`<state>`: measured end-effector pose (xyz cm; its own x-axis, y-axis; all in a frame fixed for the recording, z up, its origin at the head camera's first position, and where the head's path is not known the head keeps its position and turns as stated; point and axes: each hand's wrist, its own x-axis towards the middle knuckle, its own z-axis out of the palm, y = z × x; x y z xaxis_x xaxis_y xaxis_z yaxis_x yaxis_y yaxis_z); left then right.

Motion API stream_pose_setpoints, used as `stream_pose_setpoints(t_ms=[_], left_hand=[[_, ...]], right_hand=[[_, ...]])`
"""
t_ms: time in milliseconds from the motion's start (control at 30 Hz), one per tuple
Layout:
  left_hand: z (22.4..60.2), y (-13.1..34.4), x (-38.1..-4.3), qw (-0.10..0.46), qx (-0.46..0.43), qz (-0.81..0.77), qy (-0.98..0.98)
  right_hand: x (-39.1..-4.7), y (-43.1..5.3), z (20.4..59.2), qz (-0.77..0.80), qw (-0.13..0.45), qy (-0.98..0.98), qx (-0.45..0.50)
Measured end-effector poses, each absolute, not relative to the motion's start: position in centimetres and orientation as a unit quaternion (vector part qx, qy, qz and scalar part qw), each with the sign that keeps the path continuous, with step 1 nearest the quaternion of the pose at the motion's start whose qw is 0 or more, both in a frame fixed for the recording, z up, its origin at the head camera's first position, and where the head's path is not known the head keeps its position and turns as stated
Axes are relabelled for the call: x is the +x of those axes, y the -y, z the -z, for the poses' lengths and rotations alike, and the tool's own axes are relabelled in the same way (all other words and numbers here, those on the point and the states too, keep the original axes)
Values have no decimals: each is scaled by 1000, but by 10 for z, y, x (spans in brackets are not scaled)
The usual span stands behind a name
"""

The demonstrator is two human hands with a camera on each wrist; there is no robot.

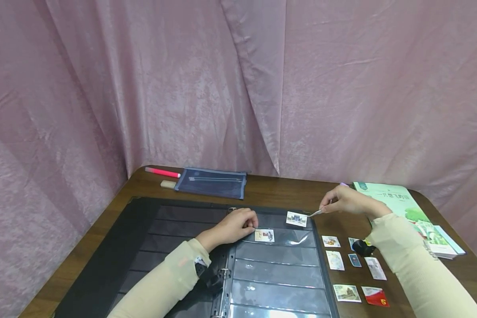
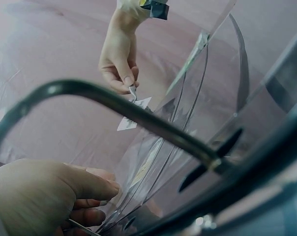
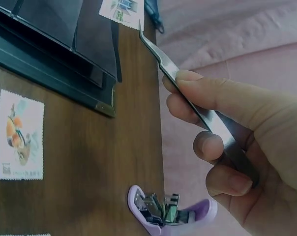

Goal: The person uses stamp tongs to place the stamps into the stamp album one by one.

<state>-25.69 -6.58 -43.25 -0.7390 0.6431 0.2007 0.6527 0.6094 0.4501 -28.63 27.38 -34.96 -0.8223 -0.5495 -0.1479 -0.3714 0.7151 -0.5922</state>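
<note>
Right hand [image 1: 347, 201], right of centre in the head view, pinches a pair of metal tweezers [image 3: 168, 66] between thumb and fingers, and the tweezers' tips meet the edge of a stamp [image 1: 297, 219]. That stamp shows over the upper right corner of the open album [image 1: 276, 269], at lower centre of the frame. Left hand [image 1: 234, 225], near the middle, has bent fingers at the album's upper clear pockets; whether they pinch the plastic I cannot tell. Just beside its fingertips, a second stamp [image 1: 264, 235] lies in a pocket. More small stamps [image 1: 335, 260] lie on the table [image 1: 286, 187] at lower right, below a green book [image 1: 393, 203]. A blue pouch [image 1: 212, 187] and a pink marker [image 1: 163, 172] lie left of centre.
</note>
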Motion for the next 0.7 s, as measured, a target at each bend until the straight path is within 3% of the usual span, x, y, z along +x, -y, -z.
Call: stream_pose_setpoints(t_ms=[700], left_hand=[[435, 66, -257, 16, -365, 256, 895]], right_hand=[[-282, -257, 358, 279, 167, -912, -248]])
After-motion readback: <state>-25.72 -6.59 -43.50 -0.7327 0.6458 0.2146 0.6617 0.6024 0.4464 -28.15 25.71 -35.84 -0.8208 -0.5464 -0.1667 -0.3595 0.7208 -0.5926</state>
